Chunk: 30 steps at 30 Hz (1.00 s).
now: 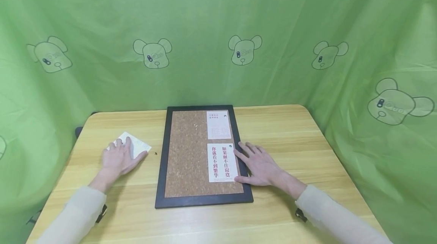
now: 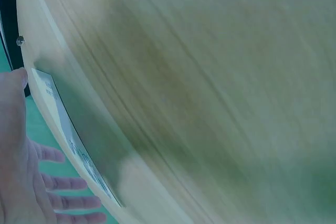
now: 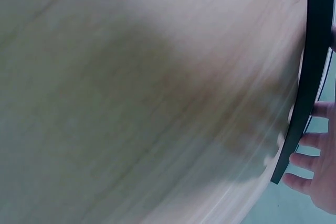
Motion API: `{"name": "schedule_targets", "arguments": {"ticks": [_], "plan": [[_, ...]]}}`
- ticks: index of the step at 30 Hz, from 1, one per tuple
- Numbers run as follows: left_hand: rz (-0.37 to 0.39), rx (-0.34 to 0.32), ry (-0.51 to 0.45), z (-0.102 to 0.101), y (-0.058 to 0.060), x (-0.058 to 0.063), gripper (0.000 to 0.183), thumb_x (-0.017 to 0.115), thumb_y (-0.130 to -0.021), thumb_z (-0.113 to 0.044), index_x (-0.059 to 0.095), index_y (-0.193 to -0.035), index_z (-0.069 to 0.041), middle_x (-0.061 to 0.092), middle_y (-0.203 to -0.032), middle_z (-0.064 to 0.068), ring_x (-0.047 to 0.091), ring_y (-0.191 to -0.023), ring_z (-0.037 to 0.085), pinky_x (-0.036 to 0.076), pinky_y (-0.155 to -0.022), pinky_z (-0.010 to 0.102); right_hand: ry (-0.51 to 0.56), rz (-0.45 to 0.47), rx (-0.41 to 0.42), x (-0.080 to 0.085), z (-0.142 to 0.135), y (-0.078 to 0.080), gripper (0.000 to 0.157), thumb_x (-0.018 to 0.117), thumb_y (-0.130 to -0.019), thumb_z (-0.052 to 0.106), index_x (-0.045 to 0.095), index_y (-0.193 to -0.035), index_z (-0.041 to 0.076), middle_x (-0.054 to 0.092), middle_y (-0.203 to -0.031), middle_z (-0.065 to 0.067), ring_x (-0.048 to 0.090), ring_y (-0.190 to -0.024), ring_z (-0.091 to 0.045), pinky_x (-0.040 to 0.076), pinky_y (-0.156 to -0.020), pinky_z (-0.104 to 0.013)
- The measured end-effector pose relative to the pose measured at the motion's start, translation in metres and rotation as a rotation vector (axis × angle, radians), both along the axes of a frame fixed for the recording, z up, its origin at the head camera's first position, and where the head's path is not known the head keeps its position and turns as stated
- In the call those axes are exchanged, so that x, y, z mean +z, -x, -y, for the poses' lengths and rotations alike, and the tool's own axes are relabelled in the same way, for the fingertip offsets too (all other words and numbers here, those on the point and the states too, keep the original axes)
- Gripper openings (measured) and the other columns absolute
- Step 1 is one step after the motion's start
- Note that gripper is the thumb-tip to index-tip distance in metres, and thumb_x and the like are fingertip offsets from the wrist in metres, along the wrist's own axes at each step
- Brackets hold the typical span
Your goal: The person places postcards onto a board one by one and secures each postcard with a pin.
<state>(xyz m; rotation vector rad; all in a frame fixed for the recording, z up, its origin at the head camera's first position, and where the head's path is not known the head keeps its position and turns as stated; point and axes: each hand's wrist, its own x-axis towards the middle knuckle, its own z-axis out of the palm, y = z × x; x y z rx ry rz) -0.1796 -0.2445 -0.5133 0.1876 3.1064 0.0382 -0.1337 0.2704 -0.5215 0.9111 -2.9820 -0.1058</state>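
Cards and cork, that's what we're watching, so let's sweep from the left of the head view across. Left hand [image 1: 117, 156] lies flat on a white card [image 1: 136, 146] in the lower-left part of the frame, fingers straight and slightly spread, pressing the card to the wooden table [image 1: 286, 130] rather than gripping it. Just right of that card, a tiny dark speck [image 1: 155, 153] sits on the bare wood, possibly a pin, though it's too small to be sure. Centre frame now: the black-framed cork board [image 1: 186, 153] lies flat, with a small card [image 1: 219, 124] near its upper right corner and a larger card with red lettering [image 1: 221, 162] below it. Right of centre, the right hand [image 1: 259, 164] rests open across the board's right frame edge, fingers fanned apart, tips and thumb touching the lettered card's edge. Neither wrist view helps much; both show blurred tabletop with fingers spread at the frame edge. Now the risks, as I judge them: I can't see any pin holding that lettered card, so a nudge from those flat fingers could slide it askew or off the cork. The board itself lies loose on smooth wood and could skid if pushed sideways. On the left, a flat palm gives poor purchase, so the white card may slip when lifted. And that speck could roll away unnoticed.
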Motion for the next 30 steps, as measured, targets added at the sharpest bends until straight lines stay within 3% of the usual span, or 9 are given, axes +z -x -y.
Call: {"name": "schedule_targets", "arguments": {"ticks": [7,22,30], "plan": [[-0.017,0.054,0.001,-0.0038,0.0016,-0.0005,0.107,0.044,-0.095,-0.081,0.045,-0.142,0.015,0.058,-0.121,0.045,0.061,-0.109,0.062,0.055,-0.085,0.066,0.000,-0.003,-0.004,0.0003,0.0006,-0.0003,0.103,0.044,-0.089,0.090,0.038,-0.165,0.021,0.034,-0.172,-0.017,0.041,-0.154,-0.045,0.042,-0.120,-0.063],[-0.021,-0.013,0.040,-0.0029,0.0025,-0.0038,0.094,0.049,-0.096,-0.076,0.053,-0.132,0.011,0.061,-0.111,0.038,0.063,-0.100,0.055,0.054,-0.082,0.063,0.001,-0.009,-0.005,-0.0007,0.0004,-0.0013,0.102,0.044,-0.089,0.089,0.039,-0.165,0.021,0.034,-0.172,-0.017,0.041,-0.154,-0.045,0.040,-0.121,-0.064],[-0.015,-0.058,0.058,0.0021,0.0020,-0.0043,0.095,0.050,-0.097,-0.074,0.049,-0.143,0.009,0.061,-0.117,0.039,0.063,-0.105,0.058,0.055,-0.082,0.063,-0.001,-0.007,-0.009,-0.0002,0.0006,-0.0019,0.102,0.044,-0.089,0.089,0.038,-0.165,0.021,0.034,-0.173,-0.017,0.040,-0.154,-0.045,0.040,-0.121,-0.064]]}}
